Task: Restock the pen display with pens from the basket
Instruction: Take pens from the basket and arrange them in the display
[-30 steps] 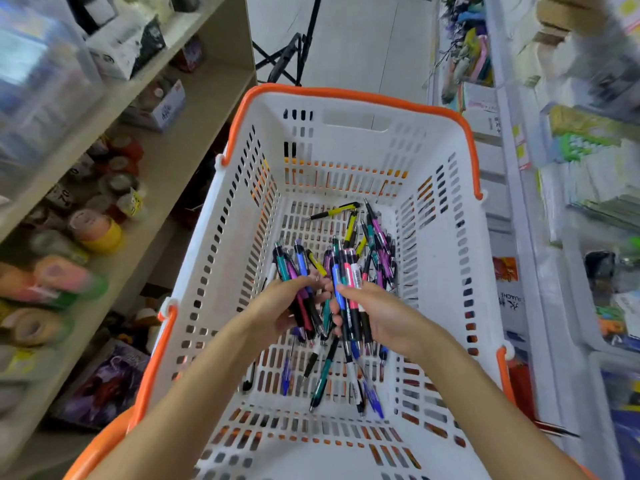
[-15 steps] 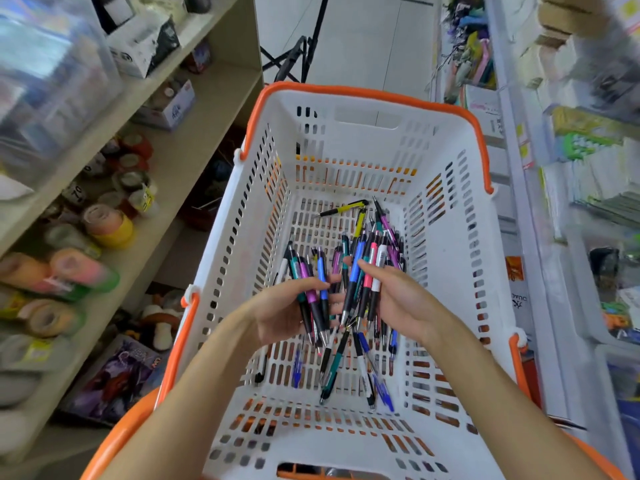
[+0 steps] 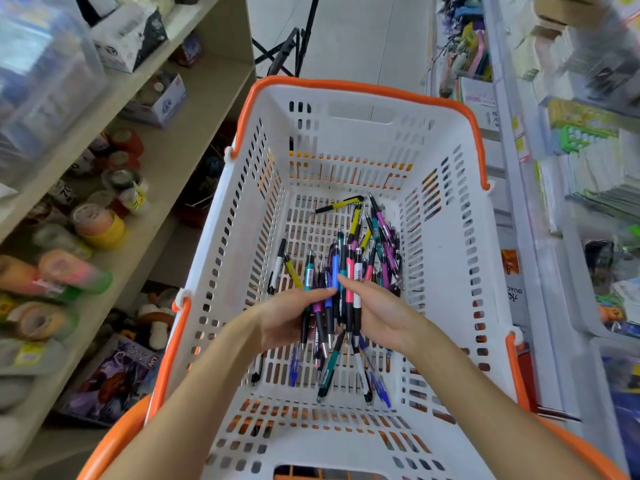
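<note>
Nearest, at the bottom edge: two bare forearms reaching forward into a white basket (image 3: 446, 258) with an orange rim. Past the wrists, left hand (image 3: 287, 320) and right hand (image 3: 381, 315) cupped toward each other around a bundle of pens (image 3: 337, 289), thumbs nearly meeting across the front of it. Left grip curled round the bundle from the left, right grip curled round it from the right, both clamped on the same pens. Bundle raised above the basket floor, tips pointing down toward the near side, clicker ends fanned upward: teal, blue, pink, purple, white and black barrels packed together.

Beneath the hands, loose pens (image 3: 363, 379) lying on the slotted floor, among them a teal one and several blue ones. Just left of the bundle, a white pen (image 3: 278, 268) and a yellow one leaning against it. Farther in, toward the back right corner, more pens heaped in purple, teal and yellow, with one yellow pen (image 3: 337, 204) lying apart from the heap, crosswise near the far wall.

Left of the basket, a wooden shelf (image 3: 166, 157) with rolls of tape (image 3: 98, 225) and small boxes. Right, blurred racks of stationery (image 3: 585, 140). Beyond the basket, pale floor (image 3: 363, 36) and black stand legs.
</note>
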The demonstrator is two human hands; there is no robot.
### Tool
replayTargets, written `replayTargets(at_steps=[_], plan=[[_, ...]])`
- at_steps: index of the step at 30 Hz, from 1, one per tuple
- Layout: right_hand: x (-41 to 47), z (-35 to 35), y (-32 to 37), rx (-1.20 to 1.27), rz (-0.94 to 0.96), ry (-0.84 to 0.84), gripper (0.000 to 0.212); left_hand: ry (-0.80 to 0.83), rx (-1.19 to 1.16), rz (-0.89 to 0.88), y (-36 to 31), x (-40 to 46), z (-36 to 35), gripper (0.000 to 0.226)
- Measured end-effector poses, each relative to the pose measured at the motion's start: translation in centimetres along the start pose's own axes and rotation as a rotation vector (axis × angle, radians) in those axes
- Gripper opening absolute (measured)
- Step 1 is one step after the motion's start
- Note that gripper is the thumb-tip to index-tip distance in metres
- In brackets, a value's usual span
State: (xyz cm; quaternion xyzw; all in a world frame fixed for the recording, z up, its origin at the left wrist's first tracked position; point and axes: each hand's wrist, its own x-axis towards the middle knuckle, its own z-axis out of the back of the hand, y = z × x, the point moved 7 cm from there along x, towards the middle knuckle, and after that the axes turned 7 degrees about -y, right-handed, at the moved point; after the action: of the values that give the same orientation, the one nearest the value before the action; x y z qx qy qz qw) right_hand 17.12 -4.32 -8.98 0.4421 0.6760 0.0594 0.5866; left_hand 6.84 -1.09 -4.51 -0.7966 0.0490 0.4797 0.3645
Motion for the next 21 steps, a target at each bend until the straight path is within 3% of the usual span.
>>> replayTargets(at_steps=[5, 9, 12, 14, 15, 19, 21], plan=[[0.3, 0.2, 0.0, -0.063, -0.008, -0.063, 0.093, -0.167, 0.239, -0.177, -0.6, 0.0, 0.6, 0.026], [0.3, -0.7, 0.4, -0.04, 0.034, 0.048, 0.095, -0.2, 0.229, -0.212, -0.8, 0.3, 1.3, 0.065], [0.0, -1.0, 1.2, 0.024, 0.051, 0.079, 0.09, -0.125, 0.198, -0.185, -0.8, 0.4, 1.2, 0.045], [-0.1, -0.9, 1.7, 0.087, 0.06, 0.077, 0.074, -0.065, 0.206, -0.17, -0.8, 0.2, 0.8, 0.031], [0.0, -0.7, 1.8, 0.087, 0.068, 0.063, 0.074, -0.044, 0.211, -0.169, -0.8, 0.1, 0.6, 0.027], [0.5, -0.5, 1.4, 0.026, 0.111, 0.023, 0.121, -0.03, 0.197, -0.14, -0.6, 0.1, 0.3, 0.026], [0.0, -0.7, 1.2, -0.08, 0.119, -0.034, 0.115, -0.005, 0.203, -0.116, -0.3, 0.2, 0.1, 0.034]])
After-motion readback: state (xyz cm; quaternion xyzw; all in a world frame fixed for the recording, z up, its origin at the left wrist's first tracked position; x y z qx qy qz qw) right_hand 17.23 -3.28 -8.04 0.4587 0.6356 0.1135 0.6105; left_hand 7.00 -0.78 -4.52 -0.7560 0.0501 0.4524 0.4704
